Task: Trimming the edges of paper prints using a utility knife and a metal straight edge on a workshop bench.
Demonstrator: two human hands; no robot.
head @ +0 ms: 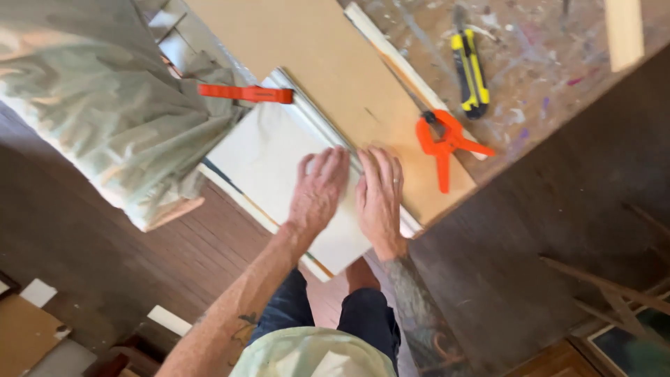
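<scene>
My left hand lies flat, fingers spread, on a white sheet that hangs over the table's edge. My right hand presses flat beside it, on the seam where the white sheet meets a brown board. The two hands almost touch. Neither holds anything. An orange spring clamp grips the board's edge just right of my right hand. A second orange clamp bites the white sheet's far left corner.
A yellow and black utility knife lies on the paint-stained table. A pale green cloth covers something at the left. A wooden strip sits top right. Dark wood floor lies below, with picture frames at lower right.
</scene>
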